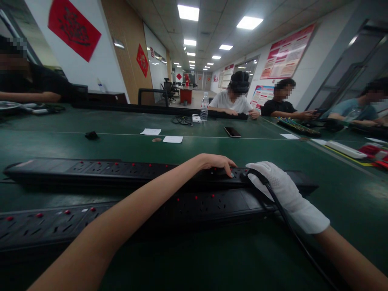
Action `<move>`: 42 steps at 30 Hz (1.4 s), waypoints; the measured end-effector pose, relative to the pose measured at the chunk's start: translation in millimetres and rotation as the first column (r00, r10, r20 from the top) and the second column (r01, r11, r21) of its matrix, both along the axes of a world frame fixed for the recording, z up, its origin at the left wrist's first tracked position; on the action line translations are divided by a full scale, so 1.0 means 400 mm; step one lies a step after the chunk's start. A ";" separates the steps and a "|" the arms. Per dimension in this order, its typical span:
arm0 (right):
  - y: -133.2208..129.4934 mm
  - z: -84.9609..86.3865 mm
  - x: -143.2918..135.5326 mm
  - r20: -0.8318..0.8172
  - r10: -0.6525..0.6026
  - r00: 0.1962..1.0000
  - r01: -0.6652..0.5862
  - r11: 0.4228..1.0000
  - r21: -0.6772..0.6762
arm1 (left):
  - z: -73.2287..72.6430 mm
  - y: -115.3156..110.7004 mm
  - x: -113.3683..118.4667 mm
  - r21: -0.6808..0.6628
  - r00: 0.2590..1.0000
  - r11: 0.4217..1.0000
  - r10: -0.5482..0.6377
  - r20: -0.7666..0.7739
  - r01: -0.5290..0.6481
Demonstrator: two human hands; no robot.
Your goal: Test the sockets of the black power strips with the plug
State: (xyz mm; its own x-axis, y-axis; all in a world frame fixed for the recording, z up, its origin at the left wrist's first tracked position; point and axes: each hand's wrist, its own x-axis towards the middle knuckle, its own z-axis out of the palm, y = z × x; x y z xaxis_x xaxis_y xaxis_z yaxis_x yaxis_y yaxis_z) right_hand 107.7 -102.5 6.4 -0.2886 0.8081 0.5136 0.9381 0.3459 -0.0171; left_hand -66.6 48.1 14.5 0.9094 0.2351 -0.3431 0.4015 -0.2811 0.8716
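A long black power strip (100, 171) with red indicator dots lies across the green table. My bare left hand (216, 162) is closed on its right part, with bent fingers over the top; some of the fingers are hidden. My right hand (274, 180), in a white glove, is wrapped round a black plug (253, 174) at the strip's right end. Whether the plug's pins are in a socket is hidden. From the plug a black cable (287, 226) runs down toward the lower right. A second power strip (194, 208) lies nearer me, partly behind my left forearm.
Farther back on the table (121, 145) are paper slips (172, 139), a phone (232, 132), a water bottle (204, 107) and a small black piece (91, 135). Another long black strip (121, 108) lies along the far side. Several people sit around. A white strip (345, 149) lies at right.
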 end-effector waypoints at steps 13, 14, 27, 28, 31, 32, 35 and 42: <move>0.003 -0.001 0.012 -0.003 0.009 1.000 -0.009 1.000 -0.010 | -0.004 -0.001 0.001 -0.040 1.000 0.999 0.004 -0.020 -0.004; 0.003 -0.001 0.014 -0.006 0.016 1.000 -0.016 1.000 -0.007 | -0.004 -0.002 0.002 -0.042 1.000 0.999 0.007 -0.021 -0.008; -0.002 0.004 0.014 0.018 -0.036 0.999 0.035 0.999 0.041 | -0.009 0.002 0.012 -0.074 0.993 0.991 0.110 -0.051 -0.114; -0.002 0.002 0.013 0.015 -0.045 0.999 0.045 0.997 0.056 | -0.009 0.004 0.014 -0.074 0.991 0.990 0.120 -0.054 -0.123; -0.003 -0.005 0.010 0.009 -0.059 0.998 0.058 0.996 0.072 | -0.012 0.009 0.014 -0.083 0.989 0.987 0.135 -0.058 -0.139; -0.003 -0.006 0.009 0.006 -0.058 0.998 0.057 0.996 0.069 | -0.012 0.012 0.010 -0.091 0.989 0.986 0.132 -0.060 -0.137; -0.007 -0.007 0.006 -0.016 -0.056 0.998 0.057 0.997 0.057 | -0.013 0.026 -0.021 -0.121 0.991 0.987 0.101 -0.083 -0.110; -0.013 -0.008 0.011 -0.054 -0.051 0.997 0.053 0.997 0.051 | -0.027 0.076 -0.176 -0.201 0.997 0.977 0.059 -0.046 -0.067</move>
